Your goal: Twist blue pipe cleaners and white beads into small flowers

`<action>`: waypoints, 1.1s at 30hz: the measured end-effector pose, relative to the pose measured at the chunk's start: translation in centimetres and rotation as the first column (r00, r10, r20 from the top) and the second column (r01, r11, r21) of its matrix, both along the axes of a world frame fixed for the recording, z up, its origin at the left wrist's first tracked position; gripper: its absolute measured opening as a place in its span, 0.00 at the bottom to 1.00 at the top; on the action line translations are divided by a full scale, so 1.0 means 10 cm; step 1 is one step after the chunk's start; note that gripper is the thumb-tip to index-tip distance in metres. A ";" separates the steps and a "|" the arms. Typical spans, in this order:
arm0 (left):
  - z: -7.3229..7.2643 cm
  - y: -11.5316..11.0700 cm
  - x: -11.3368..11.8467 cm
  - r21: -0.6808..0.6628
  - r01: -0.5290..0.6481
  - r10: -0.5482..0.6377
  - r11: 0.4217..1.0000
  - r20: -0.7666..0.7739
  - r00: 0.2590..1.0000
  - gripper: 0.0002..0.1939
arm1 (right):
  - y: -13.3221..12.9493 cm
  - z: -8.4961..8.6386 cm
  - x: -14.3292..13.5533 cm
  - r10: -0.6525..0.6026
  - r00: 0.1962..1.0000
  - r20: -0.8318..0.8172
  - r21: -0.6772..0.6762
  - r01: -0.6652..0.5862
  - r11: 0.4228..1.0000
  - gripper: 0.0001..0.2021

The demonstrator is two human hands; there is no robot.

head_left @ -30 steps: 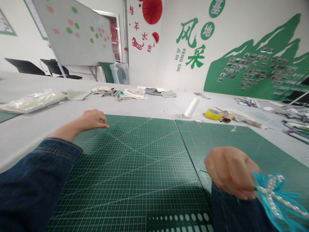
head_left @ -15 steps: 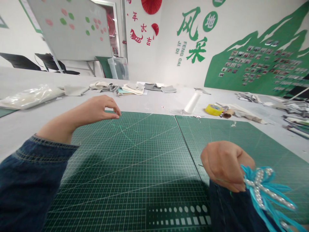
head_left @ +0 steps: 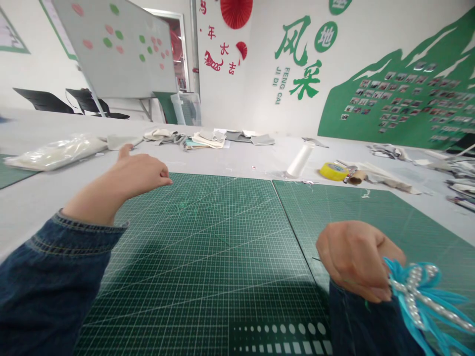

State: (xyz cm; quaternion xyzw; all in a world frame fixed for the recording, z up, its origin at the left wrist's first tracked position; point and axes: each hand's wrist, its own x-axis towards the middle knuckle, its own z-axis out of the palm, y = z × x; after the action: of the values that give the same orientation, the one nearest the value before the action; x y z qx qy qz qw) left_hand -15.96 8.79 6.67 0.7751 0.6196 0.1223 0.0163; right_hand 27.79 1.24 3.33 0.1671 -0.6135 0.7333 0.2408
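Note:
My right hand (head_left: 358,259) is closed on a turquoise fabric ornament (head_left: 417,291) trimmed with rows of pearl-like beads. Its petals hang to the right, past the frame's lower edge. A thin dark needle-like sliver (head_left: 316,259) pokes out at the left of that hand. A short green thread (head_left: 367,305) shows below it. Over the far left edge of the green cutting mat (head_left: 222,237) is my left hand (head_left: 139,173), thumb and forefinger curled together and another finger raised. Whatever they pinch, if anything, is hidden. Loose green thread (head_left: 187,207) lies close by on the mat.
A second cutting mat (head_left: 345,212) adjoins on the right. Behind it are a white thread cone (head_left: 300,159), yellow tape (head_left: 334,171) and fabric scraps (head_left: 389,178). A plastic-wrapped bundle (head_left: 55,151) lies at left, and folded cloth (head_left: 210,139) along the back.
My left hand's thumb and forefinger have curled in, and another finger has lifted. The green thread's shape on the mat differs. My right hand keeps the ornament; the view has shifted slightly.

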 end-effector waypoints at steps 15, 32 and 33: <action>-0.20 -0.82 1.68 -0.076 0.712 -0.650 0.698 0.352 0.674 0.12 | 0.04 0.02 0.02 0.016 1.000 -0.006 0.020 -0.016 1.000 0.15; -0.56 -0.91 1.88 -0.027 0.717 -0.539 0.697 0.640 0.547 0.02 | 0.07 0.07 0.01 0.061 0.998 -0.033 0.041 -0.060 0.997 0.11; -0.55 -0.90 1.87 -0.067 0.696 -0.460 0.715 0.705 0.540 0.02 | 0.08 0.06 0.01 0.072 0.996 -0.047 0.041 -0.070 0.997 0.11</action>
State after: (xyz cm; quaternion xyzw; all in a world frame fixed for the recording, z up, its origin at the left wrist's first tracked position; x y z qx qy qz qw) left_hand 2.74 -0.22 1.19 0.8302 0.2882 0.2581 0.4013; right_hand 27.91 2.08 3.92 0.2112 -0.6154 0.7250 0.2259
